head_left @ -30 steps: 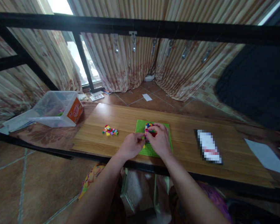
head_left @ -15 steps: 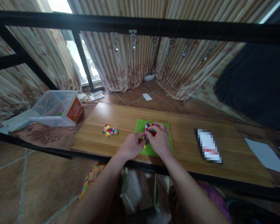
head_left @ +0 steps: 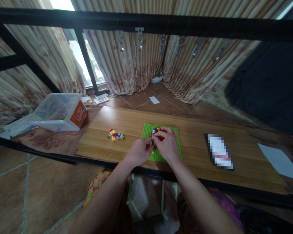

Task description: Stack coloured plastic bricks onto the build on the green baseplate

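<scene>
A green studded baseplate (head_left: 147, 130) lies on the wooden table, with a cluster of multicoloured toy building bricks (head_left: 156, 129) on it. Bent over the cluster from the right, my right hand (head_left: 169, 144) has its fingers closed around the bricks, with some red showing beneath them. My left hand (head_left: 139, 151) is closed at the plate's left side. Its thumb and fingertips meet the right fingertips at the cluster's near left edge; what they pinch is too small and covered to make out. A yellow brick (head_left: 152, 152) shows beside the left fingers.
Left of the plate is a loose pile of coloured bricks (head_left: 115, 135) on the wooden table (head_left: 129, 118). A clear plastic bin (head_left: 60, 109) with an orange label stands beyond the table's left end. A blurred-out phone-shaped object (head_left: 219, 151) lies at right. A black bar (head_left: 146, 22) crosses above.
Both hands stay at the brick cluster, with only slight finger shifts. Green showing under the right fingers has given way to red. The whole view has shifted a little.
</scene>
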Demonstrator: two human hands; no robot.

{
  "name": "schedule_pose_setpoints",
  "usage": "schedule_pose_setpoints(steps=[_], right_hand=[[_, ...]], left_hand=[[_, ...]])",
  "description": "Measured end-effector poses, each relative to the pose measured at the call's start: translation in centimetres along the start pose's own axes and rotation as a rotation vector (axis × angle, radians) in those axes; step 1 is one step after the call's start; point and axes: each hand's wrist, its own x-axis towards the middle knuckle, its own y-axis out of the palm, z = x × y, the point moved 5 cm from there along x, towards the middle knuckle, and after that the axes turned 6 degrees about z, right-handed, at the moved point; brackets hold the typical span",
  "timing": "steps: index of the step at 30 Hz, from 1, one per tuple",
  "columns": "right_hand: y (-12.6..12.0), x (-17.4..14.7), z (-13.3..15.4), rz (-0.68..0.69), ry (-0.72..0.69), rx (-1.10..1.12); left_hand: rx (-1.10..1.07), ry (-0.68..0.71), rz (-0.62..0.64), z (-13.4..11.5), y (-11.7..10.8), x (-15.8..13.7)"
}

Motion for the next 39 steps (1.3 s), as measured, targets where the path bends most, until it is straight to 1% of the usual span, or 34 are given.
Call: schedule_pose_setpoints(steps=[4,8,15,24,28,31,34,36,39], right_hand=[[0.0,0.0,0.0,-0.001,0.007,0.010],[-0.1,-0.2,-0.1,-0.002,-0.014,0.031],[-0.7,-0.2,-0.5,-0.014,-0.036,0.118],[-0.3,-0.1,-0.1,0.000,0.004,0.050],[-0.3,-0.2,0.0,-0.010,0.003,0.062],[-1.0,-0.3,0.1,-0.041,-0.017,0.129],[-2.1,-0.5,0.4,-0.076,-0.057,0.213],[-2.6,-0.6,0.9,-0.037,-0.092,0.285],[-2.3,-0.8,1.2,0.105,-0.078,0.426]], left_hand=[[-0.015,0.000,-0.002,0.1,0.1,0.0],[-0.045,-0.007,-0.002,0.0,-0.1,-0.2],[-0.068,-0.047,0.020,0.4,-0.2,0.0],[-0.122,-0.013,0.053,0.0,0.0,0.0],[-0.156,-0.015,0.041,0.6,-0.3,0.1],[-0.286,-0.047,-0.069,1.6,-1.2,0.3],[-0.512,-0.067,-0.164,2.2,-2.0,0.4],[-0.637,-0.063,-0.197,2.0,-2.3,0.3],[-0.740,-0.030,-0.237,1.5,-2.6,0.2]])
